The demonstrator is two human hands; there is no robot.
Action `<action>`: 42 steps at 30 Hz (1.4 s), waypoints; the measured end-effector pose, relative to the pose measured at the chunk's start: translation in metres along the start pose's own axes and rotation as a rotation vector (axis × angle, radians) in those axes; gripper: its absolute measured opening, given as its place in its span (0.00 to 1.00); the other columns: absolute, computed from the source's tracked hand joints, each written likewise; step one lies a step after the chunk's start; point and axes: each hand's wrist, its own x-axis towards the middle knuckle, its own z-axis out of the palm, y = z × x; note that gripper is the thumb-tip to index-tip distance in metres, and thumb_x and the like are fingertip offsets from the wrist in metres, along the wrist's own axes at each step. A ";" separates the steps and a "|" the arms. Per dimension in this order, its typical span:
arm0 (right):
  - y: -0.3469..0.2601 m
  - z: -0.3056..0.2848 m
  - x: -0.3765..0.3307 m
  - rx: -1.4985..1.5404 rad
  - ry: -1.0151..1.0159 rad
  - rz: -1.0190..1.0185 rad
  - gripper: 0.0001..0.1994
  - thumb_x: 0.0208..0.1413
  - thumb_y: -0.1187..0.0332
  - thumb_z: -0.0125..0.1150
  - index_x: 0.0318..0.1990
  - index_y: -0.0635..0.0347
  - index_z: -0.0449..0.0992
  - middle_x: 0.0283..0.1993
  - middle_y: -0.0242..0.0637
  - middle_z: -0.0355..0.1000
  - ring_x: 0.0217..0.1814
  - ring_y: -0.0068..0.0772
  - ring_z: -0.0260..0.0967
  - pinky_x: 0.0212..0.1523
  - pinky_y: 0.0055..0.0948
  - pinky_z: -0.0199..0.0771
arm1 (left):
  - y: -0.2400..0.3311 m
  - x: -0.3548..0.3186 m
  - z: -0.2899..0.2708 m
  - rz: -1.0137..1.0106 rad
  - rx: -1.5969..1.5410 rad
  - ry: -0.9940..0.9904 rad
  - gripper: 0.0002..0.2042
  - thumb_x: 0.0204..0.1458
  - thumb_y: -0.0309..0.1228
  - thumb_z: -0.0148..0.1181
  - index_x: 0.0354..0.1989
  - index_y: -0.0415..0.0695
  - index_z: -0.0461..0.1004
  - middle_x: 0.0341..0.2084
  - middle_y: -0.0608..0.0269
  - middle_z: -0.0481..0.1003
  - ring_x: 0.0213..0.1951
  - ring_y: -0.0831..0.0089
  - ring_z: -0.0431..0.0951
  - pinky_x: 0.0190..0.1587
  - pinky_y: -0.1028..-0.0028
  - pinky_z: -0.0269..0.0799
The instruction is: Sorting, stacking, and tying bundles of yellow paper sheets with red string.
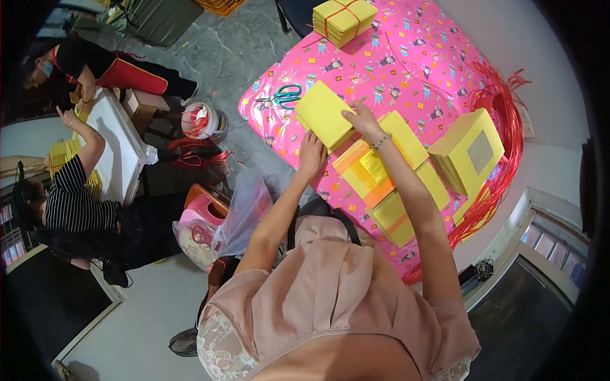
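A thick stack of yellow paper (325, 113) is between my hands above the pink tablecloth. My left hand (311, 156) is at the stack's near edge, its fingers closed against the side. My right hand (365, 120) grips the right edge, thumb on top and the other fingers partly hidden. Just below the stack lies a yellow-and-orange packet (365, 166) with a shiny patch, under my right wrist. More yellow stacks (406, 136) sit around it, partly covered by my right forearm. Scissors with teal handles (287, 97) rest left of the held stack.
A yellow bundle tied with red string (345, 20) stands at the far edge. At right are a tall yellow stack (473, 152) and long red strings (508, 146). Two people work at a white table (114, 140) on the left, near a white bucket (203, 120).
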 end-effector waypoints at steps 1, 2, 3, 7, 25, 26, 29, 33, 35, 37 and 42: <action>-0.004 0.007 0.000 -0.027 -0.034 0.081 0.18 0.54 0.63 0.63 0.46 0.68 0.70 0.46 0.42 0.71 0.45 0.36 0.71 0.48 0.35 0.70 | -0.003 -0.003 0.001 0.006 0.017 0.008 0.21 0.44 0.24 0.60 0.51 0.41 0.70 0.52 0.50 0.68 0.56 0.47 0.63 0.58 0.56 0.62; 0.001 0.012 0.006 -0.028 -0.046 0.083 0.18 0.54 0.63 0.63 0.46 0.68 0.70 0.46 0.42 0.71 0.45 0.36 0.71 0.48 0.35 0.70 | -0.006 -0.006 0.002 -0.004 0.022 0.010 0.21 0.44 0.24 0.60 0.51 0.41 0.70 0.52 0.50 0.68 0.56 0.47 0.63 0.58 0.56 0.62; 0.008 0.013 0.010 -0.180 -0.006 0.064 0.19 0.53 0.62 0.63 0.46 0.68 0.71 0.45 0.46 0.72 0.46 0.40 0.72 0.47 0.37 0.71 | -0.003 -0.006 0.003 -0.011 0.032 0.018 0.21 0.45 0.25 0.60 0.51 0.41 0.71 0.52 0.51 0.68 0.57 0.47 0.63 0.58 0.55 0.61; 0.000 0.015 0.011 -0.737 -0.028 0.154 0.21 0.50 0.62 0.61 0.46 0.69 0.71 0.45 0.57 0.74 0.48 0.53 0.73 0.47 0.42 0.73 | -0.001 -0.013 0.002 -0.040 0.148 0.041 0.19 0.49 0.28 0.58 0.52 0.43 0.71 0.54 0.56 0.68 0.60 0.51 0.61 0.59 0.53 0.56; 0.009 0.025 0.018 -1.022 -0.049 0.115 0.13 0.55 0.68 0.54 0.44 0.69 0.73 0.41 0.58 0.75 0.46 0.54 0.75 0.45 0.44 0.76 | 0.004 -0.008 -0.004 -0.152 -0.238 0.241 0.32 0.41 0.27 0.65 0.57 0.36 0.58 0.55 0.43 0.58 0.57 0.48 0.61 0.59 0.60 0.64; 0.011 0.025 0.018 -1.022 -0.047 0.118 0.13 0.55 0.68 0.54 0.44 0.69 0.73 0.41 0.58 0.75 0.46 0.54 0.75 0.45 0.44 0.76 | 0.005 -0.008 -0.005 -0.152 -0.240 0.239 0.32 0.41 0.27 0.65 0.57 0.36 0.58 0.55 0.43 0.58 0.57 0.48 0.61 0.59 0.60 0.64; 0.012 0.027 0.017 -1.041 -0.022 0.118 0.13 0.55 0.69 0.52 0.43 0.68 0.73 0.41 0.58 0.75 0.46 0.53 0.75 0.45 0.44 0.76 | 0.006 -0.010 -0.011 -0.180 -0.202 0.169 0.33 0.41 0.29 0.65 0.57 0.37 0.58 0.55 0.44 0.58 0.58 0.49 0.61 0.59 0.60 0.64; 0.012 0.027 0.018 -1.030 -0.009 0.109 0.13 0.54 0.69 0.54 0.42 0.69 0.74 0.40 0.58 0.76 0.45 0.53 0.76 0.44 0.44 0.77 | 0.005 -0.006 -0.013 -0.223 -0.257 0.169 0.33 0.41 0.31 0.67 0.57 0.39 0.59 0.56 0.43 0.57 0.59 0.48 0.61 0.58 0.60 0.65; 0.011 0.027 0.018 -1.029 -0.005 0.112 0.12 0.53 0.69 0.55 0.41 0.69 0.75 0.40 0.57 0.76 0.44 0.53 0.76 0.43 0.44 0.77 | 0.002 -0.002 -0.012 -0.225 -0.234 0.190 0.33 0.41 0.32 0.68 0.57 0.39 0.60 0.56 0.43 0.57 0.58 0.48 0.61 0.58 0.60 0.65; 0.011 0.026 0.017 -1.012 -0.006 0.063 0.11 0.53 0.69 0.56 0.38 0.68 0.77 0.40 0.57 0.76 0.44 0.53 0.76 0.43 0.44 0.77 | -0.002 0.001 -0.009 -0.265 -0.221 0.200 0.34 0.40 0.34 0.70 0.56 0.40 0.61 0.56 0.43 0.56 0.57 0.47 0.62 0.57 0.60 0.65; 0.004 0.028 0.014 -1.025 -0.038 0.098 0.11 0.52 0.67 0.59 0.38 0.67 0.77 0.40 0.56 0.76 0.45 0.52 0.76 0.44 0.43 0.77 | -0.007 0.005 -0.006 -0.275 -0.153 0.176 0.36 0.41 0.34 0.69 0.60 0.41 0.60 0.57 0.43 0.55 0.59 0.46 0.60 0.59 0.56 0.60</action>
